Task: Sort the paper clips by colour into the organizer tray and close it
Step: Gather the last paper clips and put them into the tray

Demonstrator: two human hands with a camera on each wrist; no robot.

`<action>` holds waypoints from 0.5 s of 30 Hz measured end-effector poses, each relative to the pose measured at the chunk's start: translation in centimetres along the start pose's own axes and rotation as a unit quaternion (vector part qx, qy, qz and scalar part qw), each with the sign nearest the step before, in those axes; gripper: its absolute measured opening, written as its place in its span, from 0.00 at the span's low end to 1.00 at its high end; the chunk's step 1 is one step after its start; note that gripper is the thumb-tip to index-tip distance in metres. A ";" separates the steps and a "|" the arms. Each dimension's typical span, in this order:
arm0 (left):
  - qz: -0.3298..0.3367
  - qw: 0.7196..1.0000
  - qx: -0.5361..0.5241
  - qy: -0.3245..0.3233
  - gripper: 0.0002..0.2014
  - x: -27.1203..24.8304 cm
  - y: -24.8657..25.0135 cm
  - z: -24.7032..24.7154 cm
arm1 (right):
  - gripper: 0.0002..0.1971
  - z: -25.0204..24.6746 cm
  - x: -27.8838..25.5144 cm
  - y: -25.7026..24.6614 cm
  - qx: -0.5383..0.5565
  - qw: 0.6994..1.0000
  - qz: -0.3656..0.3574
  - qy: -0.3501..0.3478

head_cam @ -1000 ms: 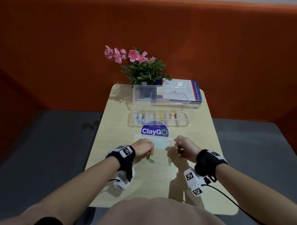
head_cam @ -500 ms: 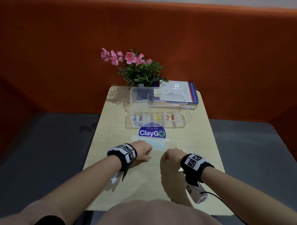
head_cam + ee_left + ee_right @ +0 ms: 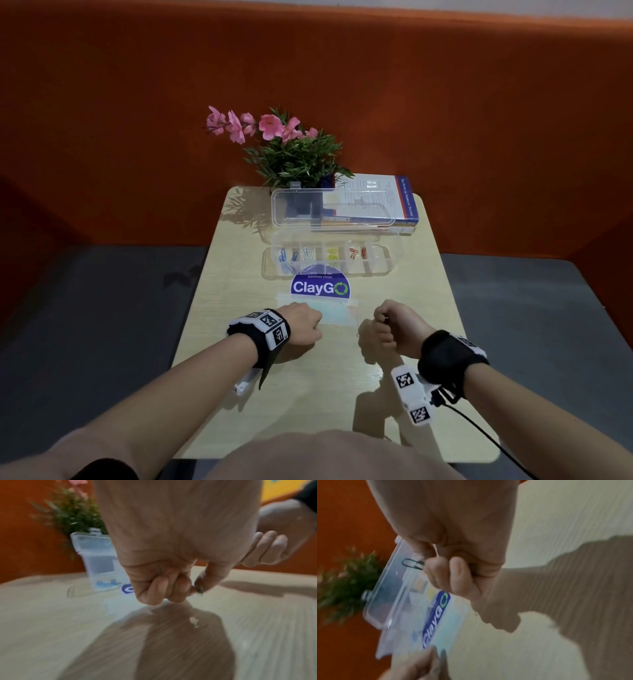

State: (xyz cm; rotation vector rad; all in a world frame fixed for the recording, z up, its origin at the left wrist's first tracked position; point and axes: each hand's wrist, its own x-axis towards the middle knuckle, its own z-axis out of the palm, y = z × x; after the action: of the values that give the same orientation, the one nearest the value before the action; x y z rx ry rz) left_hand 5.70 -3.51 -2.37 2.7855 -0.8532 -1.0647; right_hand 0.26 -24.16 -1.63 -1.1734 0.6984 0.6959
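Observation:
The clear organizer tray (image 3: pixel 387 265) stands mid-table with its lid (image 3: pixel 332 209) raised; blue, white, yellow and red clips lie in separate compartments. Near the table's front, my left hand (image 3: pixel 305 325) is knuckles-up, fingers curled, low over the table. In the left wrist view it pinches a green paper clip (image 3: pixel 199 589) between thumb and fingers. My right hand (image 3: pixel 390 325) is lifted a little to the right of it, with a dark green paper clip (image 3: pixel 412 563) pinched at its fingertips; most of that clip sticks out towards the tray.
A pot of pink flowers (image 3: pixel 294 154) and a book (image 3: pixel 376 202) stand behind the tray. A blue ClayGo sticker (image 3: pixel 320 287) and a pale taped sheet (image 3: pixel 337 313) lie between the tray and my hands. Grey seat surrounds the small table (image 3: pixel 308 394).
Two clips lay loose on the table a second ago. Each hand came down on one and pinched it; the right hand has since lifted and turned, and no loose clip is left there.

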 end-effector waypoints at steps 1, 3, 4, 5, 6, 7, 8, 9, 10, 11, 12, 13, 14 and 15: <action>-0.006 0.999 -0.036 0.005 0.12 0.1 0.0 -0.2 | 0.13 -0.4 -0.1 -0.5 0.038 0.999 -0.012 -0.011; -0.009 0.991 -0.128 0.024 0.13 0.5 0.0 -0.6 | 0.09 -1.0 -0.1 -1.8 0.111 0.993 -0.044 -0.015; -0.010 0.983 -0.181 0.033 0.14 0.6 0.0 -0.9 | 0.08 -1.4 0.1 -2.5 0.150 0.987 -0.058 -0.003; -0.012 0.969 -0.246 0.039 0.15 0.7 0.1 -1.1 | 0.09 -1.7 0.3 -3.3 0.183 0.981 -0.067 0.014; -0.017 0.946 -0.322 0.040 0.15 0.8 0.2 -1.4 | 0.10 -2.0 0.6 -4.4 0.202 0.976 -0.073 0.033; -0.021 0.916 -0.399 0.038 0.15 0.9 0.3 -1.7 | 0.10 -2.1 0.8 -5.6 0.210 0.973 -0.080 0.049; -0.024 0.887 -0.461 0.035 0.14 1.0 0.5 -2.1 | 0.11 -2.2 0.9 -6.9 0.209 0.972 -0.090 0.063; -0.025 0.862 -0.505 0.034 0.14 1.1 0.7 -2.7 | 0.11 -2.1 0.9 -8.2 0.202 0.971 -0.102 0.077; -0.024 0.842 -0.537 0.037 0.15 1.2 1.0 -3.2 | 0.10 -2.0 1.1 -9.5 0.189 0.971 -0.115 0.091; -0.027 0.824 -0.564 0.043 0.15 1.4 1.2 -3.8 | 0.10 -1.9 1.3 -10.7 0.173 0.972 -0.124 0.104; -0.031 0.804 -0.592 0.052 0.16 1.6 1.5 -4.5 | 0.10 -1.6 1.5 -11.7 0.161 0.971 -0.130 0.116; -0.038 0.783 -0.618 0.060 0.15 1.7 1.8 -5.2 | 0.11 -1.2 1.6 -12.6 0.151 0.971 -0.135 0.125; -0.041 0.764 -0.640 0.070 0.15 2.0 1.9 -5.7 | 0.14 -1.0 1.7 -13.3 0.137 0.972 -0.139 0.133; -0.043 0.752 -0.653 0.076 0.15 2.2 2.2 -6.3 | 0.19 -0.8 1.9 -13.8 0.114 0.974 -0.143 0.135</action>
State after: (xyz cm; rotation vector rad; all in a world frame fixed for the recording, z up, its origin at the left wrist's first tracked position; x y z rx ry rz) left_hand 9.99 -7.45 1.57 1.6185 0.1315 -0.8555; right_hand 12.19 -28.03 4.52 -1.1353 0.7930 0.2091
